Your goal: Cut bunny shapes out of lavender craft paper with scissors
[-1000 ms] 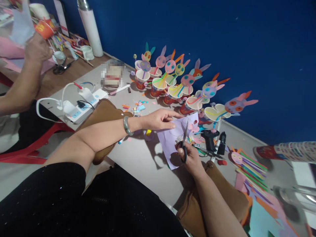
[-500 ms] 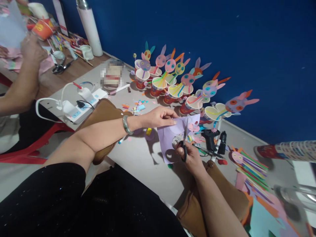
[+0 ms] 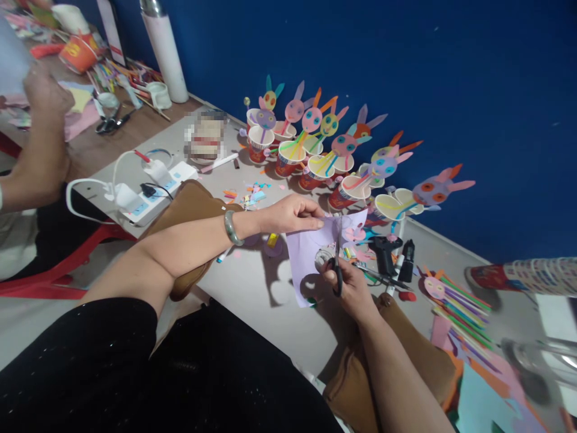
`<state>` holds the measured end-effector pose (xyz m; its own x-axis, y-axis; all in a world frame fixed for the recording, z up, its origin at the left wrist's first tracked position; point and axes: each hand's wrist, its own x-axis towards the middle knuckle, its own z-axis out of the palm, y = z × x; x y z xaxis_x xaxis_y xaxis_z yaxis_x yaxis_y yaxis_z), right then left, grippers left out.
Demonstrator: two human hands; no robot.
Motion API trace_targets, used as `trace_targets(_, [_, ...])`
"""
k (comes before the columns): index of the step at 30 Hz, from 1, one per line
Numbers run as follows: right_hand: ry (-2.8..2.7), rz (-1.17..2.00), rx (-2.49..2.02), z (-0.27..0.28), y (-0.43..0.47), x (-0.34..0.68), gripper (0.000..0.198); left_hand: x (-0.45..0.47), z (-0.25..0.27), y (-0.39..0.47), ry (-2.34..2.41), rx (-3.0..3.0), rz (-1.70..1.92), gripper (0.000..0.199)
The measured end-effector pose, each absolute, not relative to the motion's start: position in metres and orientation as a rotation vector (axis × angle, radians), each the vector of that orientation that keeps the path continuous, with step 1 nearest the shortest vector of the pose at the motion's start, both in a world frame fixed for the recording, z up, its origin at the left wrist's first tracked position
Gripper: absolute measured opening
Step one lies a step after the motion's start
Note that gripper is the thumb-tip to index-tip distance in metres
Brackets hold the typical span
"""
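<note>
A sheet of purple paper is pinched at its upper edge by my left hand, thumb in front. My right hand grips a pair of black-handled scissors, with the blades pointing up across the paper. Round holes show in the sheet's right part. Just behind my hands stand paper cups with colourful rabbit-faced paper figures on them. A black glue gun lies to the right of the paper.
A power strip with plugs and a brown cushion lie to my left. Pipe cleaners, coloured paper and stacked cups are on the right. A co-worker's hand holds pale paper at the far left.
The scissor blades have come closer together on the purple paper. The sheet's lower edge has dropped slightly. The co-worker's hand has shifted left and downward.
</note>
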<state>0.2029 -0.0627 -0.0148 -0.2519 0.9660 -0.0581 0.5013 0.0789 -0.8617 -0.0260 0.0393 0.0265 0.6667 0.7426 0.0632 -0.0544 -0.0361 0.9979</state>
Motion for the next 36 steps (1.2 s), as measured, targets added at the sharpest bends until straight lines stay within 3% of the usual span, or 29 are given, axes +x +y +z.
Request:
trace_targets(8, [-1.794,1.086,-1.428,-0.0129,-0.0630,0.2022,0.055,-0.0269,0.0255,0.0410,0.584,1.423,0.641,0.046])
trace_targets(23, [-1.787,1.073,-1.430,-0.0172,-0.0626,0.2034,0.054,-0.0313,0.0286,0.0421,0.620,1.473,0.686,0.029])
trace_targets(36, [-1.786,1.073,-1.415,-0.0170,-0.0622,0.2025,0.054,-0.0322,0.0273,0.0410,0.629,1.498,0.622,0.032])
